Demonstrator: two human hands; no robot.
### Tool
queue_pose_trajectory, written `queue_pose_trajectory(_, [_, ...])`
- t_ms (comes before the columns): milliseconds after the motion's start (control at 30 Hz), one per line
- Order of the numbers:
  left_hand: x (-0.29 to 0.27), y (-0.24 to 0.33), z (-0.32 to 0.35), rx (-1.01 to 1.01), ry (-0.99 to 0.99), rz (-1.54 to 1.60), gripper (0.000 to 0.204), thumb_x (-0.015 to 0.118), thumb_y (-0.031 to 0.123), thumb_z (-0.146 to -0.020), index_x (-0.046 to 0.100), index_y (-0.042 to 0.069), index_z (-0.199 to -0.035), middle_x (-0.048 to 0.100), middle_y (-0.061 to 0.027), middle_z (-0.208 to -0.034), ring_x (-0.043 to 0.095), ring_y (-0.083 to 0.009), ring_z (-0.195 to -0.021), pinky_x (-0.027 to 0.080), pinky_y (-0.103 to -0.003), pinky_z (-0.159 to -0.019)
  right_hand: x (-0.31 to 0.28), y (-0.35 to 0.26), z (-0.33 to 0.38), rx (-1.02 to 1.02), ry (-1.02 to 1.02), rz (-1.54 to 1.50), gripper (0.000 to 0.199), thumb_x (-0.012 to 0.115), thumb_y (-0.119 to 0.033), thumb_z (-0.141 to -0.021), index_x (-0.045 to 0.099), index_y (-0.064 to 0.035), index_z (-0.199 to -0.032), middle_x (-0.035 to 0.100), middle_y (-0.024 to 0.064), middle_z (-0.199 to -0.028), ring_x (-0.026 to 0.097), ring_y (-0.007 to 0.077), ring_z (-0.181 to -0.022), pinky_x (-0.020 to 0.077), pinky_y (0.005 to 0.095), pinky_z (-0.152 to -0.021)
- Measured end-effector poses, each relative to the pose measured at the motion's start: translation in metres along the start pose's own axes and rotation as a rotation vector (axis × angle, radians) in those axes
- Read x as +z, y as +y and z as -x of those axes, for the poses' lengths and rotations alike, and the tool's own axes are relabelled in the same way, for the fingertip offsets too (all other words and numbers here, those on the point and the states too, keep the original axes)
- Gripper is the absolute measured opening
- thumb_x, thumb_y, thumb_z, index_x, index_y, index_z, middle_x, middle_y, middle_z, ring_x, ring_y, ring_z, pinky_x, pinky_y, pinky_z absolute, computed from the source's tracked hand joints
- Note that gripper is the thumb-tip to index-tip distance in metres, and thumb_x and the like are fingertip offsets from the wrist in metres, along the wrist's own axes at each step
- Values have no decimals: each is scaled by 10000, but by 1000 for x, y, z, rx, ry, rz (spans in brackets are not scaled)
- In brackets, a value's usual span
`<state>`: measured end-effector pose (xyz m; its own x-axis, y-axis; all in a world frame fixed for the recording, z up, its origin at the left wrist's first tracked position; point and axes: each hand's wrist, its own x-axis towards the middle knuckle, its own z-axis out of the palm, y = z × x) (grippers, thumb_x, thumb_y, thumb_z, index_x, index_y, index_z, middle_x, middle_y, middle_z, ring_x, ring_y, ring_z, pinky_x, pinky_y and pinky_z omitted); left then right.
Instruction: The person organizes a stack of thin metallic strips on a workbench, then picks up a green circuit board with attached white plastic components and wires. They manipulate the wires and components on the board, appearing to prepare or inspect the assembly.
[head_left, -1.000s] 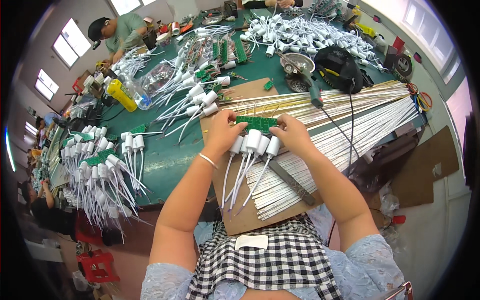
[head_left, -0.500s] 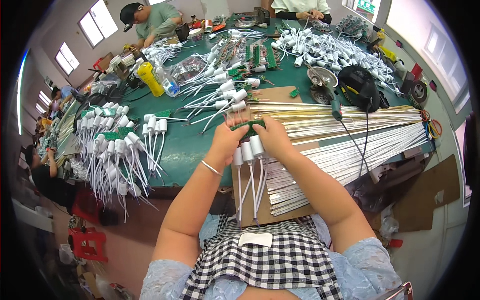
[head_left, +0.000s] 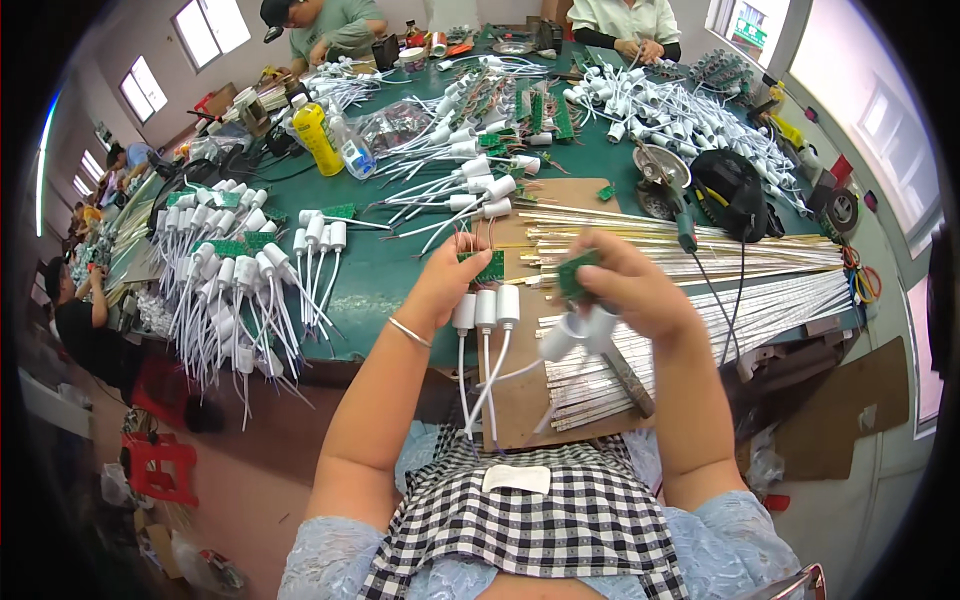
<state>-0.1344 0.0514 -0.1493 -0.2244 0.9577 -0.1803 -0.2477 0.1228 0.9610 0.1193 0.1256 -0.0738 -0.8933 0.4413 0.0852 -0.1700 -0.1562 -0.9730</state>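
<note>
My left hand (head_left: 445, 282) is closed on the edge of a green circuit board (head_left: 487, 266). White cylinders (head_left: 487, 308) hang below that board, and their white cables trail down over the brown cardboard (head_left: 525, 400). To the right, my right hand (head_left: 640, 290) pinches a second green circuit board (head_left: 574, 276), smeared by motion. Blurred white cylinders (head_left: 568, 338) dangle from this piece, tilted to the left. The two boards are apart. Thin copper-coloured wires stand up near my left fingers.
Silvery strips (head_left: 700, 300) lie on the right, under a dark bar (head_left: 628, 382). Finished-looking board clusters (head_left: 225, 270) overhang the table's left edge. A yellow bottle (head_left: 316, 138), a cabled tool (head_left: 665, 185) and a cylinder heap (head_left: 650, 110) stand farther back. Two people sit across the table.
Both hands were together at the boards. My right hand has moved off to the right with one board and its cylinders, while my left keeps the other in nearly the same place.
</note>
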Motion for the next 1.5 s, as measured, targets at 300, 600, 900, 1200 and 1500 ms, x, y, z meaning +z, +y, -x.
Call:
queue_pose_trajectory(300, [18, 40, 14, 58, -289, 107, 295, 611, 217, -941, 567, 46, -1177, 643, -107, -1168, 638, -137, -899, 543, -312, -776, -74, 62, -3, -5, 715, 1311, 427, 604, -238, -908, 504, 7, -1243, 604, 213, -1135, 576, 350, -1052, 438, 424, -938])
queue_pose_trajectory(600, [40, 28, 18, 365, -292, -38, 333, 532, 207, -987, 587, 0, -1243, 493, -76, -1388, 558, -125, -1127, 434, -287, -974, 20, 44, -46, 60, 187, 461, 327, 572, -238, -953, 565, -15, -1191, 663, 166, -978, 626, 230, -897, 484, 336, -805])
queue_pose_trajectory(900, [39, -6, 3, 151, 10, -97, 313, 521, 190, -994, 594, -23, -1212, 653, -44, -1073, 584, -92, -965, 459, -248, -869, 31, 73, -70, 122, 424, 957, 318, 592, -259, -924, 599, 42, -1028, 645, 274, -940, 635, 404, -880, 488, 428, -751])
queue_pose_trajectory(1200, [14, -2, 3, 138, -330, -17, 454, 428, 318, -1031, 486, 20, -1369, 402, -73, -1472, 392, -159, -1313, 330, -308, -1067, 26, 73, -69, 227, 187, 363, 351, 633, -164, -894, 571, 5, -1195, 665, 97, -1001, 612, 140, -864, 496, 294, -734])
queue_pose_trajectory(1500, [15, -29, -10, 103, 12, -269, 415, 410, 251, -1039, 456, 16, -1378, 557, -89, -1288, 525, -126, -1130, 427, -285, -964, 39, 92, -88, 131, 377, 832, 225, 594, -122, -864, 635, -26, -1063, 681, 148, -834, 654, 271, -716, 506, 370, -690])
